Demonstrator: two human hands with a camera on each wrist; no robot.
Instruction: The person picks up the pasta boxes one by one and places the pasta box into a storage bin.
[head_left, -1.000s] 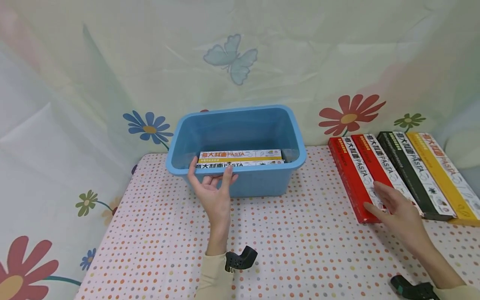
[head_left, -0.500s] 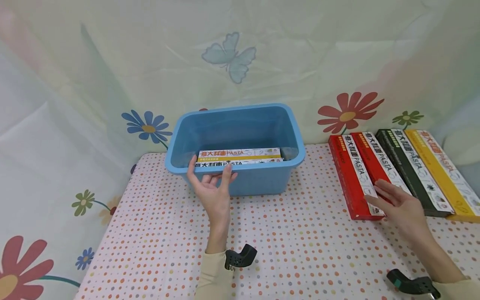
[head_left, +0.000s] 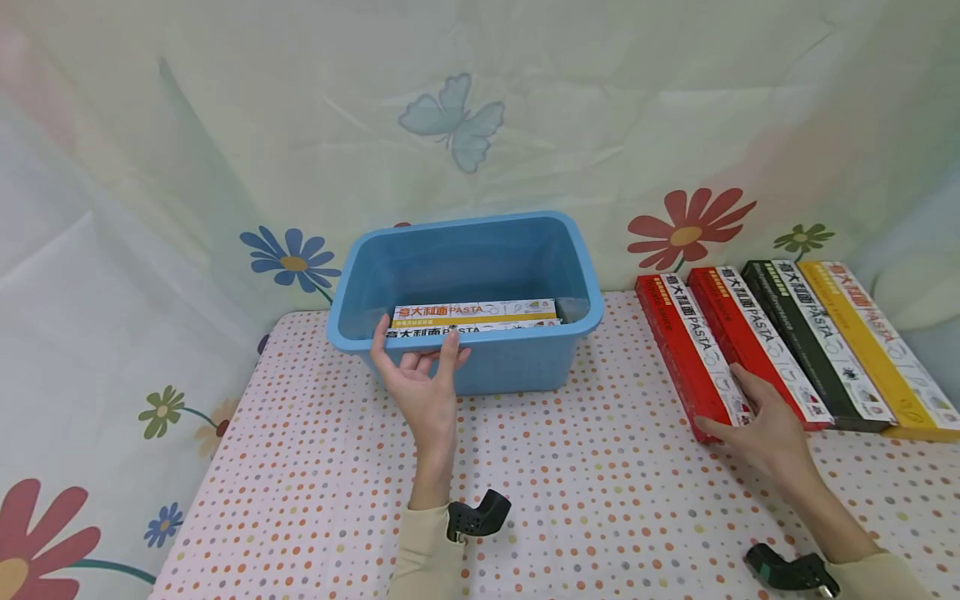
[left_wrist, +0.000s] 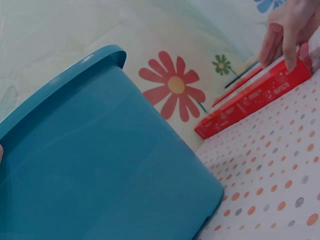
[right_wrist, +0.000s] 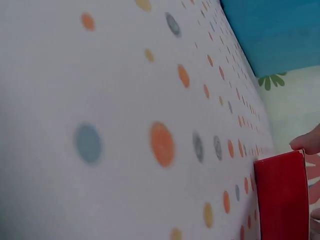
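In the head view my left hand (head_left: 420,392) grips the near rim of a blue plastic bin (head_left: 517,367), thumb and index fingertip over the rim and the other fingers curled below it. Inside lie pasta boxes, a yellow-and-white one (head_left: 480,312) behind one with black lettering (head_left: 420,332). At the right, my right hand (head_left: 768,425) holds the near end of the leftmost red pasta box (head_left: 686,350), thumb on its left side and fingers on its right. The left wrist view shows this hand over the red box (left_wrist: 250,105). In the right wrist view, the box's red end (right_wrist: 282,195) appears beside a fingertip.
Right of the held box lie a second red pasta box (head_left: 757,342), a dark green one (head_left: 813,342) and a yellow one (head_left: 877,342), side by side. A dotted cloth (head_left: 570,483) covers the table. A flowered backdrop (head_left: 555,125) hangs behind.
My right hand has come left and lower, its thumb passing from above the leftmost red pasta box to that box's left side. The box sits slightly further left. My left hand stays on the bin.
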